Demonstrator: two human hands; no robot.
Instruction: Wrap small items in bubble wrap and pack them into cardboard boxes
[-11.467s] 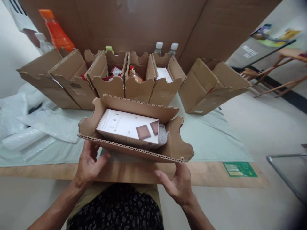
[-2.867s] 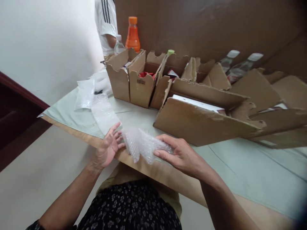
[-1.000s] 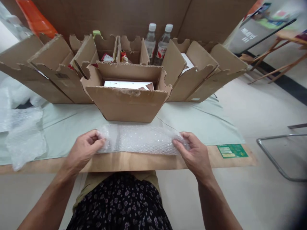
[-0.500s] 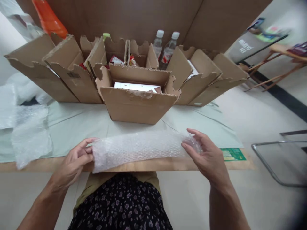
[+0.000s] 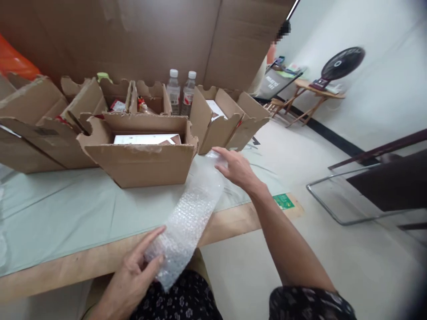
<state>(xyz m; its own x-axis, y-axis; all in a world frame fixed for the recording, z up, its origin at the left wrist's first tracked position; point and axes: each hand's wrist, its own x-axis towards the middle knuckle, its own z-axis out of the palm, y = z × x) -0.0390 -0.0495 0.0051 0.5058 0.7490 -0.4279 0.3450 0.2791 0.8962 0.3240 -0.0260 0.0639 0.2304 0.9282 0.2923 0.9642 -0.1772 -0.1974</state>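
A folded strip of bubble wrap [image 5: 191, 211] stretches slantwise between my two hands, over the front edge of the table. My left hand [image 5: 138, 266] grips its near end, thumb on top and fingers along the edge. At the far end my right hand [image 5: 235, 169] pinches the wrap between thumb and fingers, close to the right side of an open cardboard box [image 5: 150, 164]. Inside that box stands a white box [image 5: 147, 139]. The wrap looks flat, and I cannot make out anything inside it.
More open cardboard boxes [image 5: 53, 146] stand in a row behind, with two plastic bottles [image 5: 188, 91] beyond them. A tall cardboard panel [image 5: 133, 40] closes the back. To the right are a metal frame [image 5: 320, 209], a fan [image 5: 343, 62] on a wooden stand, and part of a person.
The bubble wrap has swung from lying level to a slant. My right hand has moved forward and left, my left hand nearer my lap. The view has turned right.
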